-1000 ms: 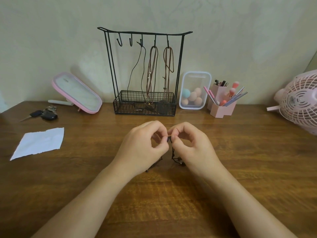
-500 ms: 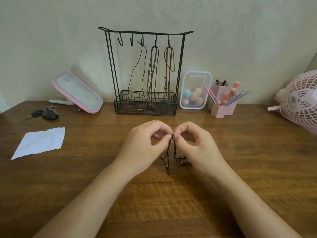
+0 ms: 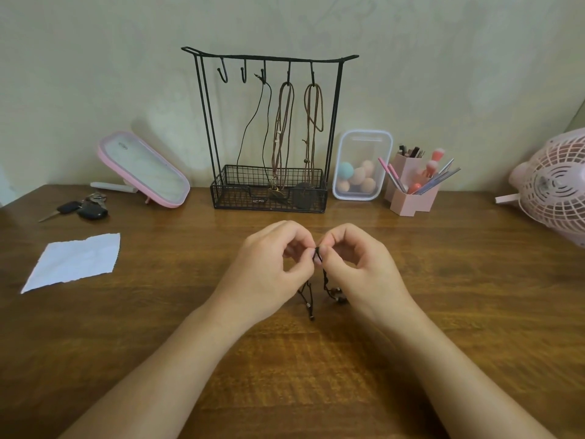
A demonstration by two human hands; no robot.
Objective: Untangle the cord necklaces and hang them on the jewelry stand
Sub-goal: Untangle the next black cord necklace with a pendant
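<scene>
Above the wooden table, the left hand and right hand both pinch 1 dark cord necklace.

The middle front is taken up by the left hand and right hand, with a dark cord pinched between them. Beyond them a band of bare surface lies open up to the jewelry stand. Its two leftmost hooks are seen unoccupied; three are hung with cords. The stand is crowded on the right by a clear box and brush holder — on the left by a tilted mirror. Farther left lie keys and paper; the right edge is blocked by a fan.
</scene>
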